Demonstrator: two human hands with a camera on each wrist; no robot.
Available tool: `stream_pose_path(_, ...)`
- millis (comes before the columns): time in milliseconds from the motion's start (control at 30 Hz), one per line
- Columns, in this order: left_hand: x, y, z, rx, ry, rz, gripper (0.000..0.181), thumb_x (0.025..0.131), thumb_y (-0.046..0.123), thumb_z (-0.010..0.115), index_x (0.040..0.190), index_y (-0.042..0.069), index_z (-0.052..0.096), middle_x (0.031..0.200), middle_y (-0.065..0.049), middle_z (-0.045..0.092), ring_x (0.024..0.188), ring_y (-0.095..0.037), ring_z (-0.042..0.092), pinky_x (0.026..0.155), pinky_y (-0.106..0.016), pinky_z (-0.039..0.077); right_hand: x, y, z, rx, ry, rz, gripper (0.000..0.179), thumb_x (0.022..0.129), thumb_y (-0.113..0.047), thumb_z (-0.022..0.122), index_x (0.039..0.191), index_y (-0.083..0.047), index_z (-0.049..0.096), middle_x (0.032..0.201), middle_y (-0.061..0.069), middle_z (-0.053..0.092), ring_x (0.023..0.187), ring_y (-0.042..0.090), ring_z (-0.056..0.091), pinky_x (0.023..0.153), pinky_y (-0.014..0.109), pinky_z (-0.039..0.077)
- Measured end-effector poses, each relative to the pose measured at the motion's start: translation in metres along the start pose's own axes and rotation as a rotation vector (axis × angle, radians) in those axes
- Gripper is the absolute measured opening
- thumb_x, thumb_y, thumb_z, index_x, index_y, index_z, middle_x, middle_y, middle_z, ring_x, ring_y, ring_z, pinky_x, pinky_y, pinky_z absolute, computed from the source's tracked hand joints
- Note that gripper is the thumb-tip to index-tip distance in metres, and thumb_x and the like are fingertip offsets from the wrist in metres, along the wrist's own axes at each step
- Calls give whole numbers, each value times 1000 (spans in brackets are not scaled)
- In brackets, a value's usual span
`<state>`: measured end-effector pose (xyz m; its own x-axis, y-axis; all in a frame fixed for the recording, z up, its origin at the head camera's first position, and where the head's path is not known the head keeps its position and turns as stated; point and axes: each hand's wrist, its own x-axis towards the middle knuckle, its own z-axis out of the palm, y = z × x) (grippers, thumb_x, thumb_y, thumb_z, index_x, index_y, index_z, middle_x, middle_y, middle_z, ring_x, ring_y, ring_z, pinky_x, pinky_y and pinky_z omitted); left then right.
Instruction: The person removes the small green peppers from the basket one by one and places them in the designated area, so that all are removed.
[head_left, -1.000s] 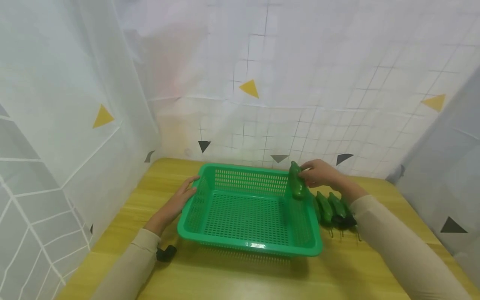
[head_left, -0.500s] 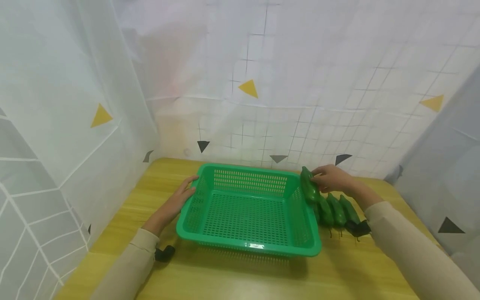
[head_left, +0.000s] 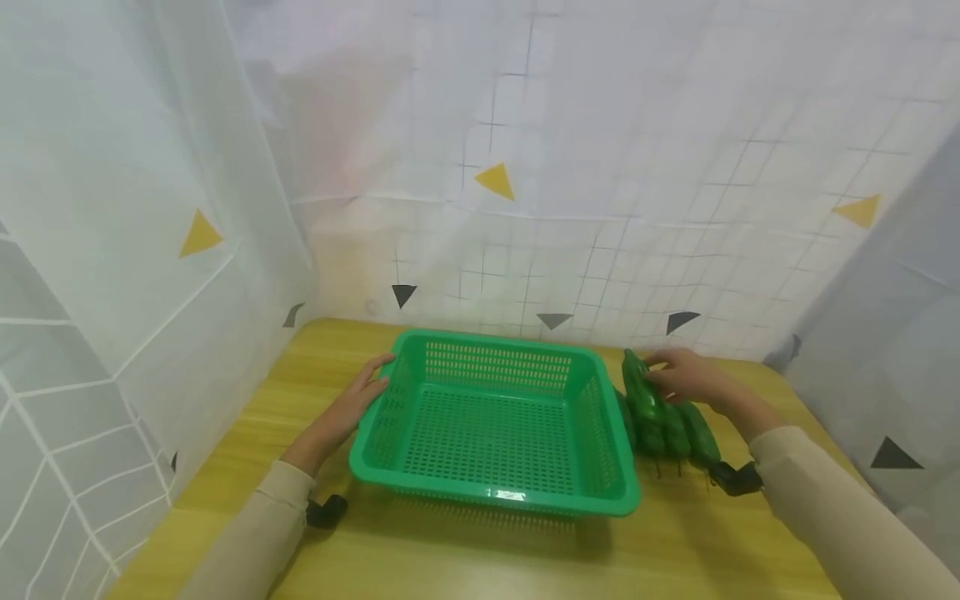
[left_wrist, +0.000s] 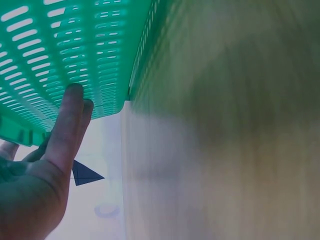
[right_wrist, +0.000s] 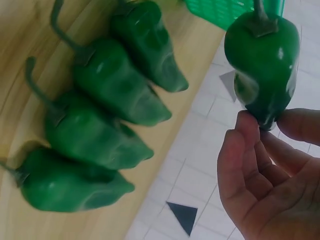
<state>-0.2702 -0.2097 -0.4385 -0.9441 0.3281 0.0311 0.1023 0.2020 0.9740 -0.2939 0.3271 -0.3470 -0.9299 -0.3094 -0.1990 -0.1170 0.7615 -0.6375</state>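
Note:
A green plastic basket (head_left: 491, 496) with slotted walls stands on the table. My left hand (head_left: 348, 412) holds its left rim; in the left wrist view, straight fingers (left_wrist: 65, 127) lie along the outer wall. To the basket's right, my right hand (head_left: 690, 379) pinches a glossy green pepper (head_left: 641, 396) by its pointed tip. The right wrist view shows this held pepper (right_wrist: 262, 55) stem up, between thumb and fingers. Several like peppers (right_wrist: 100, 130) lie side by side on the table, stems toward me; the held one overlaps them in the head view.
The wooden table (head_left: 480, 558) ends at a pale patterned sheet (head_left: 480, 233) behind and at the sides. Black camera mounts (head_left: 737, 477) stick out from both wrists. The basket corner (right_wrist: 225, 12) shows beyond the peppers in the right wrist view.
My right hand has moved the pepper from over the basket's right rim rightward and down to the row of peppers. The left hand stays at the rim.

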Motion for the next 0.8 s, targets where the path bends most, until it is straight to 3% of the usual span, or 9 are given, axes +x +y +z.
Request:
stream_pose_path(67,2,-3,0,13,6,9,51,113,37,30,161,23,19,147,-23,39,114,-37,58,95,-46,49,-2,7,-2,-6,11,-5,48,105,-14,50,140,19,43,116,29,64,92,27,67,80,47,58)
stream_pose_path(167,2,-8,0,42,23,10,52,113,38,31,161,23,21,157,-18,28,127,-38,48,103,-51,42,-3,22,-3,3,7,15,51,104,-16,50,142,17,41,104,20,66,87,24,65,78,44,58)
stream_pose_path(300,-2,-11,1,46,27,-6,52,112,41,32,161,25,21,157,-18,28,128,-38,48,104,-52,41,-3,41,-1,28,10,33,52,105,-17,48,142,18,39,88,10,63,79,20,62,76,41,56)
stream_pose_path(333,-4,-11,0,43,29,-9,52,112,41,32,161,25,21,156,-18,30,125,-38,50,102,-51,43,-3,44,0,41,22,35,51,105,-16,49,142,18,40,91,10,65,80,20,63,76,42,57)
stream_pose_path(467,-6,-8,-1,44,32,9,52,113,40,31,161,24,20,157,-18,28,126,-40,50,102,-52,43,-10,51,2,45,45,7,47,106,-11,48,137,22,41,100,21,69,88,28,68,77,48,58)
stream_pose_path(667,-2,-6,-1,69,38,26,52,112,42,32,161,27,21,166,-11,15,143,-40,29,112,-62,27,-18,66,-8,-49,70,21,47,106,-15,49,136,20,45,116,34,63,91,33,69,77,50,58)
stream_pose_path(800,0,-3,1,47,26,27,52,112,43,32,161,29,21,163,-12,20,140,-40,36,110,-59,32,-23,74,-17,-64,77,53,48,106,-13,48,137,22,41,121,41,58,95,39,69,79,53,57)
